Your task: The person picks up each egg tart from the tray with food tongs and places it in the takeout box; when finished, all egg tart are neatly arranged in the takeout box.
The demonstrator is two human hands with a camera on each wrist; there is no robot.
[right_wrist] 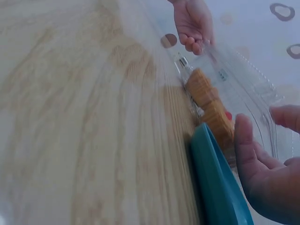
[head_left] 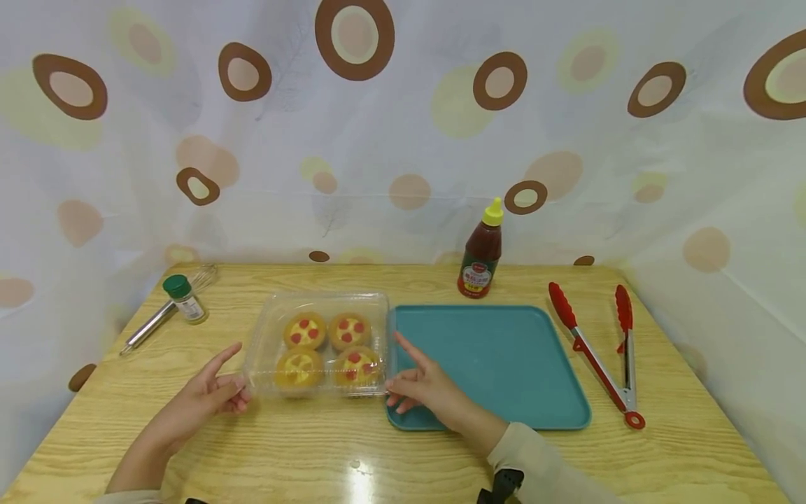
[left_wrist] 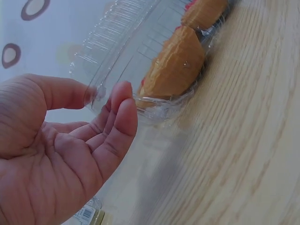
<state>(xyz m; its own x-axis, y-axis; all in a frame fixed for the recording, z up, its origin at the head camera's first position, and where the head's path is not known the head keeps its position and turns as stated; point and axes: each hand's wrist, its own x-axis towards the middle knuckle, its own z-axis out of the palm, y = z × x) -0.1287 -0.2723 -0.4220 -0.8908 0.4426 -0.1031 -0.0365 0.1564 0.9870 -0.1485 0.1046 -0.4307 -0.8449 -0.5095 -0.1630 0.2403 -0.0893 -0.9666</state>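
A clear plastic food container (head_left: 261, 343) lies on the table, with several small round tarts (head_left: 305, 330) inside. They have yellow tops, most with red pieces. My left hand (head_left: 204, 395) pinches its near left corner; in the left wrist view the thumb (left_wrist: 70, 93) and curled fingers meet at the plastic rim. The near right corner is between the thumb and fingers of my right hand (head_left: 428, 388), whose index finger points forward along the side. In the right wrist view, the container's clear lid (right_wrist: 243, 89) slants above the tarts.
A teal tray (head_left: 485, 364) lies against the container's right side, under my right hand. Red-tipped tongs (head_left: 598, 364) rest further right. Behind the tray stands a sauce bottle (head_left: 481, 255) with a yellow cap. At left are a green-capped spice jar (head_left: 187, 301) and a whisk (head_left: 151, 323).
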